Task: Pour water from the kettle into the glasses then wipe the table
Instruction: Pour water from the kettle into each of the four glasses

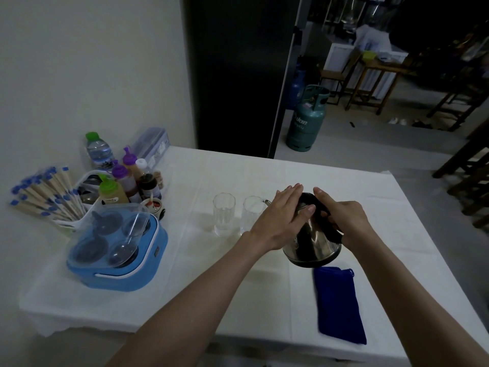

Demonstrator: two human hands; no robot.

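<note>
- A steel kettle (313, 239) is held tilted above the white table (238, 287), its spout turned toward two clear glasses (223, 214).
- The black handle is gripped by the right hand (344, 215), fingers curled round it.
- The left hand (281, 215) is laid flat on the kettle's top, fingers straight, nothing grasped.
- The glasses are stood side by side, upright, just left of the kettle; the nearer one (251, 214) is partly hidden by the left hand.
- A folded blue cloth (338, 305) is seen lying on the table near the front edge, just below the kettle.
- Sauce bottles (124, 181), chopsticks (45, 194) and a blue container (116, 247) are grouped at the table's left side.
</note>
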